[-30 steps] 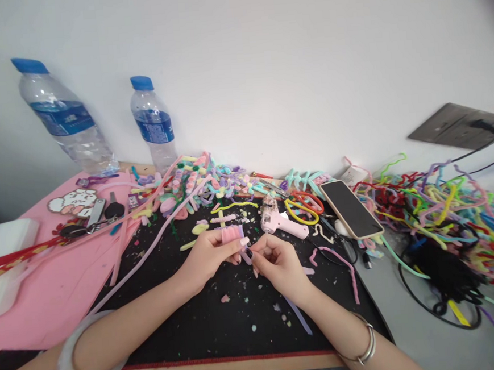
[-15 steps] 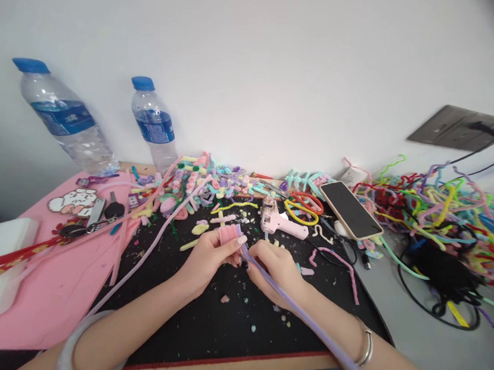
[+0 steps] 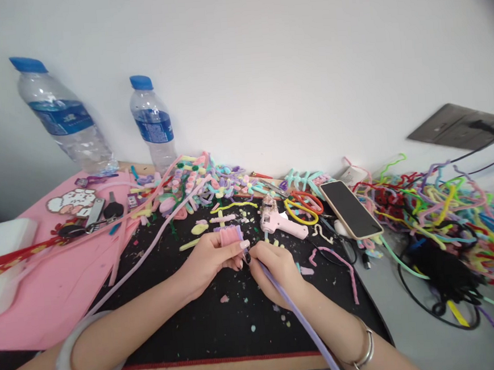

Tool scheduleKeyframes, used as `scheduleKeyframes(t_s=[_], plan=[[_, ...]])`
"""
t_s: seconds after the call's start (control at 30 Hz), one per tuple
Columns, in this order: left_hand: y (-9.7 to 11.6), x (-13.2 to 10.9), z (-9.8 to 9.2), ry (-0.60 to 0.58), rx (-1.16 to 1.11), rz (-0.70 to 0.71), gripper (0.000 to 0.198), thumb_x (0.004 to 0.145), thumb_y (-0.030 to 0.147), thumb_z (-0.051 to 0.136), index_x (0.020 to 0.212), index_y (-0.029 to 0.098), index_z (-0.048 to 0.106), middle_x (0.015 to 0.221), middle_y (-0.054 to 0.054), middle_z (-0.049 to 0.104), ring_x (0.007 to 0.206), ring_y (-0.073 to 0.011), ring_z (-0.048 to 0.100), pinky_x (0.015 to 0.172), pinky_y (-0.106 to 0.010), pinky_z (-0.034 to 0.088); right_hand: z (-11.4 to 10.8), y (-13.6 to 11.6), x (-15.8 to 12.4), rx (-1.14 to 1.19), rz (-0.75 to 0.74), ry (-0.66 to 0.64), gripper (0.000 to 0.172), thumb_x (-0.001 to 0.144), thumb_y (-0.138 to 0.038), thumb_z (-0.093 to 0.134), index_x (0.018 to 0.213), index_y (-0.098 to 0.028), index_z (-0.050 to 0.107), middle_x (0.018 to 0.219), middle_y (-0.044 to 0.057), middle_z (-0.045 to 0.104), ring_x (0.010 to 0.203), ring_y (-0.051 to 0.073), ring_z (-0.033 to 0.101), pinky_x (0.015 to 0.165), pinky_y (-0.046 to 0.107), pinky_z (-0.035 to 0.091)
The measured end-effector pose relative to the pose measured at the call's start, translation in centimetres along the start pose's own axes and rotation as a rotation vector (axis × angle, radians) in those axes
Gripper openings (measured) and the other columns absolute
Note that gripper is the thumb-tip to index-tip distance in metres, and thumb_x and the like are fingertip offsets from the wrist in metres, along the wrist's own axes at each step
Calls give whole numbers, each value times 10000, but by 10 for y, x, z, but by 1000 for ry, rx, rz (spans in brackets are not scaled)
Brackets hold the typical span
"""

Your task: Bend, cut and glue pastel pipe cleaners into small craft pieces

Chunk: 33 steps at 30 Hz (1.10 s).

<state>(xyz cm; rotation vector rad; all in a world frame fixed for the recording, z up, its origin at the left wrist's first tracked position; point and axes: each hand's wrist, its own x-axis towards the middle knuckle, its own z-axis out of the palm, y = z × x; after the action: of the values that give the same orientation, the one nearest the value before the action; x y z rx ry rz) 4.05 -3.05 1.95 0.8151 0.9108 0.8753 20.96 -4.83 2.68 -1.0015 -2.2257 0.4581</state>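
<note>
My left hand (image 3: 214, 259) is closed around a small pink pipe-cleaner piece (image 3: 230, 235), its rows lying side by side with purple along the top and right edge. At the piece's right edge, my right hand (image 3: 274, 265) pinches a long purple pipe cleaner (image 3: 300, 317), which trails down over the right forearm past the lower edge of the view. The fingertips of both hands nearly meet. Just beyond them a pink glue gun (image 3: 282, 222) lies on the black mat (image 3: 190, 332). Where the purple strand joins the piece is partly hidden by fingers.
Pipe-cleaner pieces (image 3: 225, 181) are heaped along the wall. A phone (image 3: 351, 210), a tangle of pipe cleaners (image 3: 453, 203) and black cord (image 3: 446, 275) lie on the right. Two water bottles (image 3: 153, 124) stand at the back left, near keys (image 3: 113, 207) on pink sheets (image 3: 46, 303).
Purple now shows along the top of the pink piece as well as its right side. The trailing purple strand has swung slightly left at its lower end. Both hands stay nearly in place.
</note>
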Motion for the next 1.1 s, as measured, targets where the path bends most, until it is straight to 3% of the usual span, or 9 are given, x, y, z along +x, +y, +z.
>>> scheduleKeyframes(t_s=[0.17, 0.4, 0.63, 1.1], plan=[[-1, 1, -1, 10, 145, 67, 258, 744, 364, 683, 621, 147, 617, 577, 5, 619, 512, -110, 552, 533, -231, 455, -1, -1, 0, 81, 26, 11, 123, 862, -189, 457, 742, -206, 482, 636, -14, 508, 538, 109, 450, 530, 222, 360], [6, -1, 0, -9, 386, 186, 316, 804, 389, 605, 573, 177, 571, 496, 29, 575, 499, -120, 548, 591, -243, 458, -5, -2, 0, 268, 212, 58, 273, 869, -315, 538, 629, -203, 473, 530, -51, 433, 469, 90, 382, 479, 224, 307], [4, 0, 2, -21, 203, 83, 299, 788, 416, 621, 618, 170, 604, 508, 26, 583, 444, -114, 550, 480, -228, 452, -4, -4, 2, 294, 252, 32, 274, 881, -270, 515, 623, -194, 462, 546, -52, 411, 494, 88, 371, 500, 224, 299], [0, 3, -3, -36, 41, -20, 262, 710, 348, 738, 607, 128, 640, 517, -3, 621, 449, -91, 553, 476, -203, 465, -5, -4, 3, 268, 226, 12, 268, 890, -263, 478, 632, -193, 485, 569, -37, 453, 515, 96, 407, 514, 224, 318]])
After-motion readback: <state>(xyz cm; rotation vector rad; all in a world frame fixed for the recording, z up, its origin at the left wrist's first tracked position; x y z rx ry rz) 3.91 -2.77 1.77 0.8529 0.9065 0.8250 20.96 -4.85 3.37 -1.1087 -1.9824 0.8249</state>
